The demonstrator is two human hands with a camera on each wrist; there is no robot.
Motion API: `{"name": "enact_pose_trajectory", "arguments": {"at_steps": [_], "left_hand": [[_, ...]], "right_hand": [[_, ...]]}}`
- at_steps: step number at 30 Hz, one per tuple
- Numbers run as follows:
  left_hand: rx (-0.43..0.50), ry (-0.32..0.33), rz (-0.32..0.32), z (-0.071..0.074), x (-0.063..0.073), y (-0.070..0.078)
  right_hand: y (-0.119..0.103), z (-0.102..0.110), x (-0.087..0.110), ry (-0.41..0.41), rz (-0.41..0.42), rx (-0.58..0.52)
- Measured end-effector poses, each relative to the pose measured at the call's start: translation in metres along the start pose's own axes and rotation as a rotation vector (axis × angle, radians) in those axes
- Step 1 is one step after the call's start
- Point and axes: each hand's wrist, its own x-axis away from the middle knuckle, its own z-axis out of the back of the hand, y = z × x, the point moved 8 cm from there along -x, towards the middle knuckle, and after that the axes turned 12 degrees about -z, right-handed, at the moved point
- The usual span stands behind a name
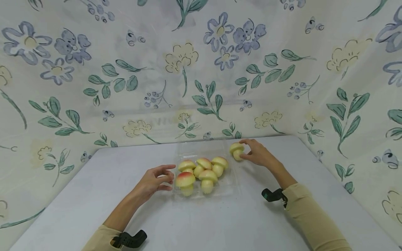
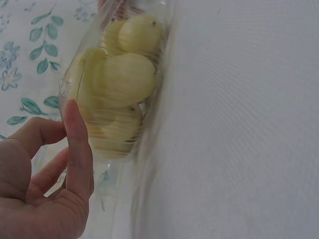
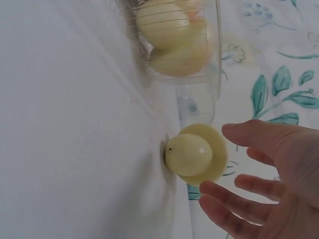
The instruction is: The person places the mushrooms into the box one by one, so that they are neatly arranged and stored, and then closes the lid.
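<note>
Several pale yellow-green mushroom-shaped pieces with reddish tops, among them a front-left mushroom [image 1: 185, 180], lie in a clear plastic container [image 1: 230, 184]. My left hand [image 1: 157, 179] is at the container's left side, its fingers loosely bent. In the left wrist view, one fingertip appears to touch the container's rim. A single mushroom [image 1: 236, 150] stands outside, on the right, beside the container. Around it, with thumb and fingers spread, is my right hand [image 1: 255, 153]. The right wrist view shows a gap between those fingertips and the mushroom [image 3: 192, 154].
The container's clear lid [image 1: 201, 148] lies folded back behind the mushrooms. Everything stands on a white table [image 1: 201, 223]. A floral curtain [image 1: 150, 69] hangs along the table's back edge and sides.
</note>
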Motion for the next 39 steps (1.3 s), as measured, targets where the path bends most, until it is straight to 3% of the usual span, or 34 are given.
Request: {"name": "enact_pose_trajectory", "arguments": {"at_steps": [14,31,39], "left_hand": [[0.000,-0.025,-0.010,0.001,-0.001,0.007],[0.013,-0.008,0.009,0.000,-0.002,-0.002],[0.027,-0.003,0.007,0.000,-0.001,-0.001]], "right_hand": [[-0.003,-0.007,-0.001,-0.013,-0.011,0.030],[-0.006,-0.016,-0.018,-0.056,-0.012,0.100],[-0.002,-0.022,-0.023,-0.028,-0.025,0.131]]}}
